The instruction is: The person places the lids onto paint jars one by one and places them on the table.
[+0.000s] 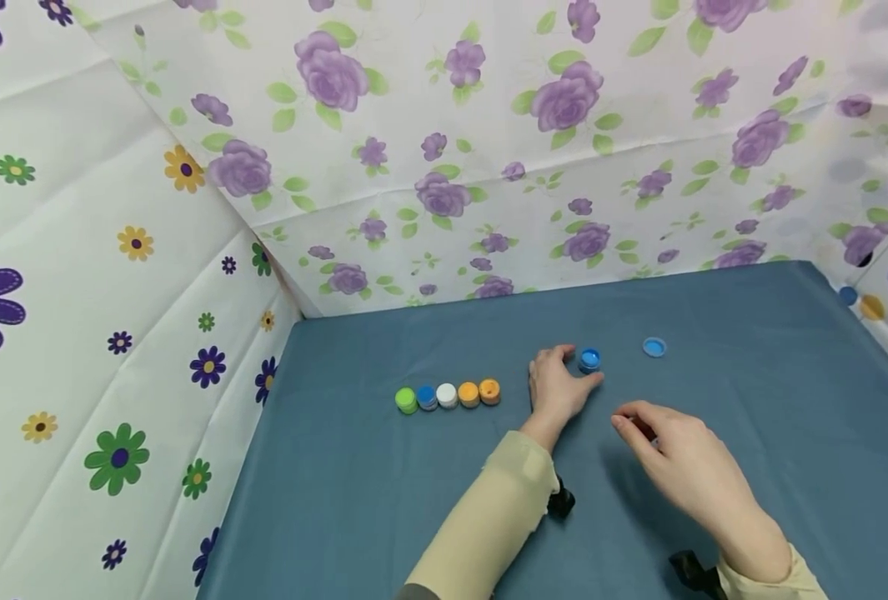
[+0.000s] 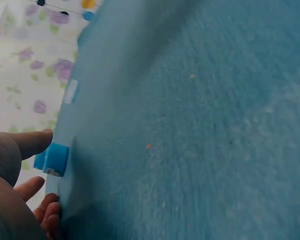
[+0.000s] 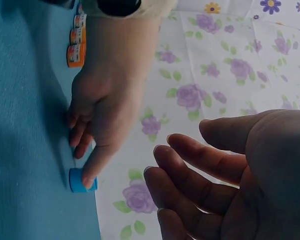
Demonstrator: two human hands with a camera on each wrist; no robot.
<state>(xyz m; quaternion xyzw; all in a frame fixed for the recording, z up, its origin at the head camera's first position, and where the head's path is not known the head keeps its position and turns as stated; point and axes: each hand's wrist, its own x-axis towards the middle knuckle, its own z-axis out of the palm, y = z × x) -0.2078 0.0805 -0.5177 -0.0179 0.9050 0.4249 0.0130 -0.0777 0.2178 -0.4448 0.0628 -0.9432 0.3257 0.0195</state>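
Observation:
A small blue paint pot [image 1: 589, 361] with its lid off stands upright on the blue tabletop. Around its near left side are the spread fingers and thumb of my left hand [image 1: 559, 387]. In the right wrist view the left thumb lies right at the rim of the blue pot [image 3: 77, 180]. The left wrist view has the thumb overlapping the pot [image 2: 55, 159], the other fingers apart from it. A round blue lid [image 1: 654, 347] lies flat to the right of the pot. Above the table, nearer me, hovers my right hand [image 1: 687, 458], its fingers loosely bent and holding nothing.
Left of my left hand, several lidded pots stand in a tight row: a green pot [image 1: 406, 400], a blue one, a white pot [image 1: 447, 395] and two orange pots [image 1: 489, 392]. Flower-printed cloth [image 1: 444, 167] rises behind the table and along its sides.

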